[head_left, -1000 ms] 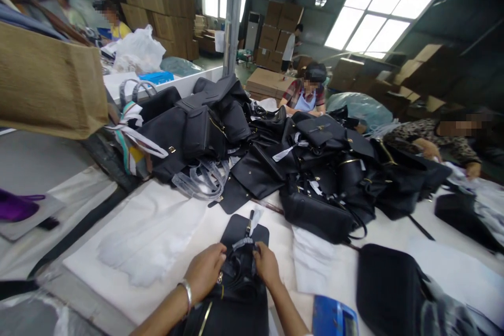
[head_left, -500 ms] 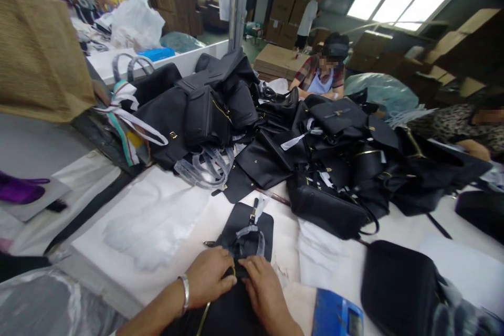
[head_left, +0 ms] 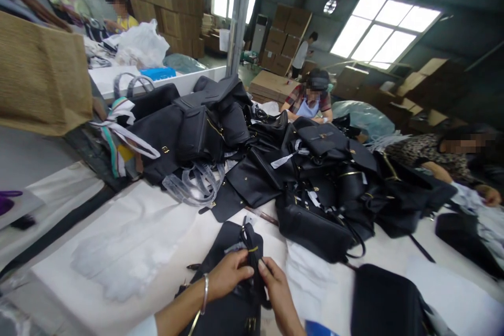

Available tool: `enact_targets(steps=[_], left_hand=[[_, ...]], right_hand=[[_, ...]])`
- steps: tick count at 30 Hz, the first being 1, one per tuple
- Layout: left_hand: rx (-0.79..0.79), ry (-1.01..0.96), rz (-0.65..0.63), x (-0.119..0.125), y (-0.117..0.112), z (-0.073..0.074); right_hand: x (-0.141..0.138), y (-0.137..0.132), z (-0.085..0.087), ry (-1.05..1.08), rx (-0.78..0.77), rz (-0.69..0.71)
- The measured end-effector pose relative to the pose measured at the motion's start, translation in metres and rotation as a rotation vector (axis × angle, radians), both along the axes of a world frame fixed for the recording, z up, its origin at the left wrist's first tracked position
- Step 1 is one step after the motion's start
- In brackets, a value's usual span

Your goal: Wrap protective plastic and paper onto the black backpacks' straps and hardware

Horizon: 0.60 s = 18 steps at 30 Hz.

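- Bunching thin black straps (head_left: 255, 283), the person works over a black bag (head_left: 232, 307) on the white table (head_left: 397, 244), straight in front of the body; the straps lie over the bag's upper part.
- A yellow tie (head_left: 253, 250) goes around the straps, just beyond the fingers.
- The left hand (head_left: 230, 274) is mostly closed, thumb and fingers pressed to the straps from the bag's left; a silver bracelet (head_left: 205, 294) circles its wrist.
- The right hand (head_left: 277, 286) comes from the bag's right, thumb and fingertips nearly together on the straps, the other fingers loosely curled.
- To the left of the bag I see a crumpled white sheet (head_left: 126, 252) spread out; to its right lie more white paper (head_left: 309, 273) and a blue thing (head_left: 319, 329), cut off by the lower edge of the view.
- Farther right of the bag rests a black piece (head_left: 384, 299) with rounded corners.
- Beyond the bag rises a heap of black bags (head_left: 200, 136), with plastic-wrapped handles (head_left: 195, 184) at its near side.
- Past that heap, farther from the bag, a co-worker in plaid sleeves (head_left: 309, 102) bends forward; another in spotted sleeves (head_left: 417, 149) is off to the bag's far right.
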<state>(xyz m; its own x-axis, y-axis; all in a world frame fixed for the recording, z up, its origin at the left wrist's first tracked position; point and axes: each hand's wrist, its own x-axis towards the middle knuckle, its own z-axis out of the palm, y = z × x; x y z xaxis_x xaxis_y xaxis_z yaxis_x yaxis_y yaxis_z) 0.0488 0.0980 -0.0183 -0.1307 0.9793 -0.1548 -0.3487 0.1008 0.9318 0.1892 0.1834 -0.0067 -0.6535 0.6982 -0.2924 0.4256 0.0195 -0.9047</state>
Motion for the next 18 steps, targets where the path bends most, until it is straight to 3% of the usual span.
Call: enact_targets(steps=[5,10,18], left_hand=[[-0.18,0.148,0.158,0.017,0.019,-0.022],[-0.252,0.223,0.203,0.013,0.031,-0.035],[-0.23,0.19,0.155,0.003,0.038,-0.033]], right_hand=[[0.002,0.008,-0.002,-0.17,0.287,-0.019],[0.0,0.012,-0.005,-0.075,0.246,0.098],[0.003,0.024,-0.012,0.028,0.149,0.12]])
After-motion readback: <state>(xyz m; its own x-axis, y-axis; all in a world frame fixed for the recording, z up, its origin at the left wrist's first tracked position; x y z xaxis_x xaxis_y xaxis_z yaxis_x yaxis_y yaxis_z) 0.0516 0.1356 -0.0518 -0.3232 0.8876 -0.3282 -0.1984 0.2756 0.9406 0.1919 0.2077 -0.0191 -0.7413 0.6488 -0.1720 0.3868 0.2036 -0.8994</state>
